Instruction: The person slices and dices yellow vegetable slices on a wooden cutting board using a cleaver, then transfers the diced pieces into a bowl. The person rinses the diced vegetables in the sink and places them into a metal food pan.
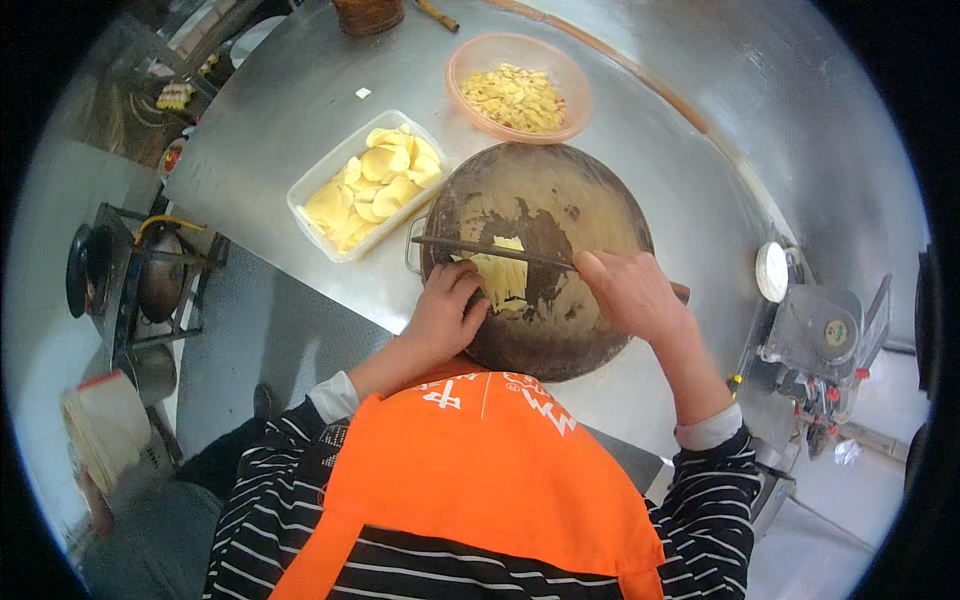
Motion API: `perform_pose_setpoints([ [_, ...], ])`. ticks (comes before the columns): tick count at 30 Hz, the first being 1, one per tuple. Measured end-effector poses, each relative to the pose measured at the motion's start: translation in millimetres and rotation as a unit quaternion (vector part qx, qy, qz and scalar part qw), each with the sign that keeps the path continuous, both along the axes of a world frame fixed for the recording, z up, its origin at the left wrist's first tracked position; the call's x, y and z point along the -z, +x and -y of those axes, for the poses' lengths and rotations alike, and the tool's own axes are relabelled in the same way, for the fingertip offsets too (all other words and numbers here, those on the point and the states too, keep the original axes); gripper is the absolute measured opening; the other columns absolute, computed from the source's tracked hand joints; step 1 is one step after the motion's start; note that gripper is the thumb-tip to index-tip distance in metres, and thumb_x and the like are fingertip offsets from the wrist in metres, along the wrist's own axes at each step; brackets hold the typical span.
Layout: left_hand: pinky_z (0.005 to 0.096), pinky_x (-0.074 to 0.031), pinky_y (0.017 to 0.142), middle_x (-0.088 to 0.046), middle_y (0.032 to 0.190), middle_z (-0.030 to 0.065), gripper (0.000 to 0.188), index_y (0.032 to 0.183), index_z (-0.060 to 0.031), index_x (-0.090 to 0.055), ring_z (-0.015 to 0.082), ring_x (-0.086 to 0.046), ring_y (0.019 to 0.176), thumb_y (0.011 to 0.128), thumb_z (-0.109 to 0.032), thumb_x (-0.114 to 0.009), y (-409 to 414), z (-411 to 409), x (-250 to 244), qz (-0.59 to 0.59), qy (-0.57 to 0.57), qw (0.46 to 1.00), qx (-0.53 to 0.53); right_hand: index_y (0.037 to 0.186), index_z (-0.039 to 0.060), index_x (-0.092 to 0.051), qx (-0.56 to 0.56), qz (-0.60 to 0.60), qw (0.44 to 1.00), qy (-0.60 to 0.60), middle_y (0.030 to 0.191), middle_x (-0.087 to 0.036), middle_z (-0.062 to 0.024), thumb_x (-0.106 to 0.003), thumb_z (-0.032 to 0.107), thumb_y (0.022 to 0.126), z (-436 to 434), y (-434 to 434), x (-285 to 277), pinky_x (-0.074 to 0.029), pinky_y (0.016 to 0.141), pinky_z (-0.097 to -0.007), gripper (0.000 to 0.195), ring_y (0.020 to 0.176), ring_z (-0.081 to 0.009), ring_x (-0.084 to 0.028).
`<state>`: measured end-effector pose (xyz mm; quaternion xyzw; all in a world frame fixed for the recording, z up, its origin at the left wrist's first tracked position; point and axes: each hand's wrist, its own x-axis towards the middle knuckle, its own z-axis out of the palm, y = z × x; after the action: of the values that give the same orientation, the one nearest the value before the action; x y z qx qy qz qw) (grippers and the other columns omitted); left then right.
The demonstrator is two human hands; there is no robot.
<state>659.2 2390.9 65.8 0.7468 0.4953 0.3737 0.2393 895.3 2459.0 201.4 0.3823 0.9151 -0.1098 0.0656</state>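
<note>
A thick round chopping board lies before me, with cut pale-yellow slices, apparently potato, near its middle. My right hand grips the handle of a knife, whose blade crosses above the slices and is seen almost edge-on. My left hand rests at the board's left side with bent fingers, close against the slices; whether it pinches any is hidden. Up and left of the board, a clear plastic tub holds thin, wide potato slices. A pink plastic bowl of small yellow pieces stands beyond the board.
The metal table bears a small white piece and a brown pot. At right stands a machine with a clear cover. A wok sits on a stand at left; below it, another person's hand is near a pale container.
</note>
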Motion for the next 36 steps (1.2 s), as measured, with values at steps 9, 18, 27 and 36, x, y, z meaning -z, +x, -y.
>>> perform_pose_setpoints([
  [9, 0.0444, -0.04, 0.088, -0.044, 0.115, 0.0207, 0.045, 0.112, -0.0006, -0.053, 0.0382, -0.043, 0.101, 0.076, -0.024, -0.068, 21, 7, 4, -0.049, -0.034, 0.998, -0.002, 0.083, 0.0045, -0.042, -0.097, 0.004, 0.995, -0.026, 0.067, -0.056, -0.0124, -0.052, 0.004, 0.074, -42, 1, 14, -0.045, 0.055, -0.0412, 0.013, 0.068, -0.0337, -0.059],
  [18, 0.0458, -0.04, 0.088, -0.044, 0.113, 0.0213, 0.043, 0.109, 0.0004, -0.052, 0.0396, -0.043, 0.104, 0.075, -0.02, -0.069, 22, 5, 1, -0.034, -0.027, 0.999, -0.013, 0.086, 0.0043, -0.043, -0.07, -0.061, 0.995, -0.04, 0.069, -0.059, -0.0135, -0.051, 0.001, 0.073, -36, 15, 34, -0.046, 0.056, -0.0426, 0.016, 0.069, -0.0348, -0.06],
  [27, 0.0437, -0.042, 0.087, -0.046, 0.112, 0.0188, 0.04, 0.106, -0.0036, -0.055, 0.0379, -0.046, 0.103, 0.072, -0.018, -0.071, 22, 11, 1, -0.06, -0.027, 0.998, -0.024, 0.084, 0.0045, -0.043, -0.101, -0.013, 0.994, -0.028, 0.066, -0.056, -0.0126, -0.053, 0.002, 0.074, -32, 4, 16, -0.045, 0.055, -0.0415, 0.014, 0.07, -0.034, -0.059],
  [36, 0.0434, -0.042, 0.086, -0.048, 0.112, 0.0192, 0.043, 0.108, -0.0027, -0.055, 0.0378, -0.046, 0.102, 0.072, -0.019, -0.072, 19, 13, -1, -0.026, -0.024, 0.999, -0.011, 0.086, 0.0049, -0.042, -0.074, -0.059, 0.995, -0.027, 0.07, -0.06, -0.0138, -0.053, 0.002, 0.071, -23, 15, 31, -0.045, 0.055, -0.0424, 0.019, 0.068, -0.0346, -0.06],
])
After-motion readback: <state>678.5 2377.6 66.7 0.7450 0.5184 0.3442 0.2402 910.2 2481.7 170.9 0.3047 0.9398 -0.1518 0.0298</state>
